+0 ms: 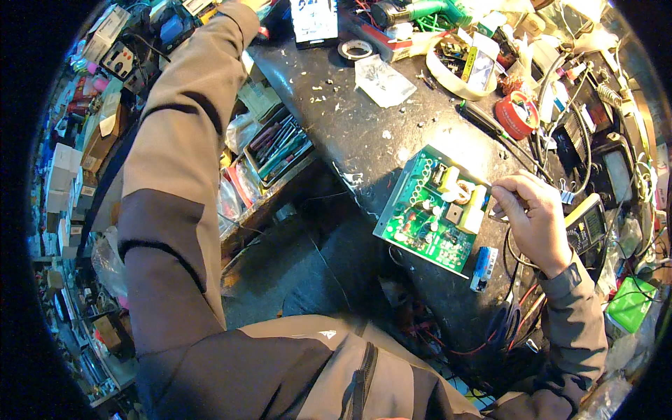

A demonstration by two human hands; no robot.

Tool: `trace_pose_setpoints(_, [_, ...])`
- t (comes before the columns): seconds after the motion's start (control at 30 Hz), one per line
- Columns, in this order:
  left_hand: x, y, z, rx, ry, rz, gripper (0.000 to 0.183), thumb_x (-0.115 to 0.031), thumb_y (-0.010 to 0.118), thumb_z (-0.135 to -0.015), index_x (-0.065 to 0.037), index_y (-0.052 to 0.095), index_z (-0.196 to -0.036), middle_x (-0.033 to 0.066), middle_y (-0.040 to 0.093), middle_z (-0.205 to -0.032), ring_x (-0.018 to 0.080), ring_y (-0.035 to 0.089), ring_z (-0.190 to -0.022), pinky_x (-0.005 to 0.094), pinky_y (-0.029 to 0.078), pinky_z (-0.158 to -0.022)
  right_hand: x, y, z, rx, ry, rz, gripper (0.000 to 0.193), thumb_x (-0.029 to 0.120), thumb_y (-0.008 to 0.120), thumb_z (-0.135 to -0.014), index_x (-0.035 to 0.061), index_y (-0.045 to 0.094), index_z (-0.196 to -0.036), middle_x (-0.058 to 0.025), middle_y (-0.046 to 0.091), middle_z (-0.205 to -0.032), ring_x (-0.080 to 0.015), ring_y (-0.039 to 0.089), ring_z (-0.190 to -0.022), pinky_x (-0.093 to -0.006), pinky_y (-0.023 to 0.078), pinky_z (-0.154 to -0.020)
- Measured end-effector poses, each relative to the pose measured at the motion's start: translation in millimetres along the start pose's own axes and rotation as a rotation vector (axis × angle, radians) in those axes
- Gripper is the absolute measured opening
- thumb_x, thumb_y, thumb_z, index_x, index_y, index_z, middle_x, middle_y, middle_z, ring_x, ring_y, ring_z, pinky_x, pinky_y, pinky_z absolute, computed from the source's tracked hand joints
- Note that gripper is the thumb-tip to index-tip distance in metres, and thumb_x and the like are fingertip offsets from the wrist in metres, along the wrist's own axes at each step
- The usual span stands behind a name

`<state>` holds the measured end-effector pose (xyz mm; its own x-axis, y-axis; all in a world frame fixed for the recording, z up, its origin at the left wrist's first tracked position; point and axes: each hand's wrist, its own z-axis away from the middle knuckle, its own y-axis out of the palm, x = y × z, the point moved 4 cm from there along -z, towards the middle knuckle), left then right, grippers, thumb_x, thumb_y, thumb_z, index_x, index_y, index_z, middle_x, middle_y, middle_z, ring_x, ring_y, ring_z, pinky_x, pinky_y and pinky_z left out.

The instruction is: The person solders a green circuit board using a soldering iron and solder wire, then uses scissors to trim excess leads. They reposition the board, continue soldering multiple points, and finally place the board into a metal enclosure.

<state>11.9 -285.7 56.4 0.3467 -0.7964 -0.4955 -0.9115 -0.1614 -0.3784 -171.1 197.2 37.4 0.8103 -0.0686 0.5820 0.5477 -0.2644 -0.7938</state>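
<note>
A green circuit board (427, 227) lies tilted at the bench's near edge, with yellow blocks, a copper-wound ring coil and small parts on it. Close by its right side is my right hand (532, 220), thumb and fingers pinched together. Whatever sits between those fingertips is too small to make out. My left arm stretches far up to the left, and only a bit of my left hand (253, 4) shows at the top edge; its fingers are out of sight. Near that hand stands a lit phone-like screen (314, 21).
Right of the board lie a small blue box (483, 269), a yellow-edged multimeter (586, 222) and tangled cables. Beyond it are a red spool (516, 115), a tape roll (355, 49) and a clear plastic bag (383, 80). An open drawer (280, 143) of pens and tools juts out left.
</note>
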Motion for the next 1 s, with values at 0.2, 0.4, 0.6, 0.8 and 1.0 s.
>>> trace_pose_setpoints(0.2, [-16,-11,-5,0.044,0.073,0.159,0.066,-0.023,0.084,-0.074,0.000,0.046,-0.123,0.0211,0.059,-0.110,0.0319,0.062,-0.101,0.0388,0.051,-0.086,-1,1,1,-0.007,0.021,-0.027,0.006,0.002,0.064,-0.089,-0.0030,0.066,-0.090,-0.0128,0.064,-0.076,-0.0228,0.064,-0.065,-0.0316,0.050,-0.060])
trace_pose_setpoints(0.4, [-30,5,38,0.209,0.474,-0.337,0.105,-0.033,0.094,-0.053,-0.005,0.040,-0.138,0.0209,0.049,-0.124,0.0391,0.049,-0.117,0.0482,0.040,-0.104,-5,0,2,0.002,0.039,-0.003,0.006,0.003,0.064,-0.088,-0.0018,0.066,-0.091,-0.0132,0.063,-0.075,-0.0244,0.063,-0.067,-0.0326,0.050,-0.062])
trace_pose_setpoints(0.6, [-11,4,17,-0.075,-0.171,0.286,0.061,-0.017,0.080,-0.078,-0.003,0.047,-0.127,0.0166,0.056,-0.104,0.0255,0.059,-0.090,0.0369,0.051,-0.077,-2,-1,-1,0.040,0.047,-0.012,0.010,0.008,0.065,-0.090,-0.0009,0.068,-0.093,-0.0142,0.063,-0.075,-0.0255,0.063,-0.068,-0.0335,0.048,-0.064])
trace_pose_setpoints(0.8, [-41,-39,40,-0.192,0.109,0.083,0.056,-0.027,0.078,-0.085,-0.007,0.047,-0.127,0.0112,0.058,-0.098,0.0214,0.058,-0.084,0.0336,0.050,-0.071,-10,-29,-43,0.132,0.239,-0.116,0.028,0.025,0.064,-0.095,-0.0014,0.066,-0.084,-0.0067,0.059,-0.063,-0.0162,0.058,-0.059,-0.0318,0.046,-0.058])
trace_pose_setpoints(1.0, [-77,-102,198,0.022,0.032,0.300,0.046,-0.002,0.073,-0.086,0.000,0.051,-0.127,0.0114,0.058,-0.117,0.0161,0.058,-0.100,0.0265,0.050,-0.080,-9,-27,-200,-0.120,-0.186,0.198,0.023,0.019,0.070,-0.088,-0.0037,0.070,-0.089,-0.0085,0.067,-0.068,-0.0156,0.061,-0.056,-0.0285,0.049,-0.052])
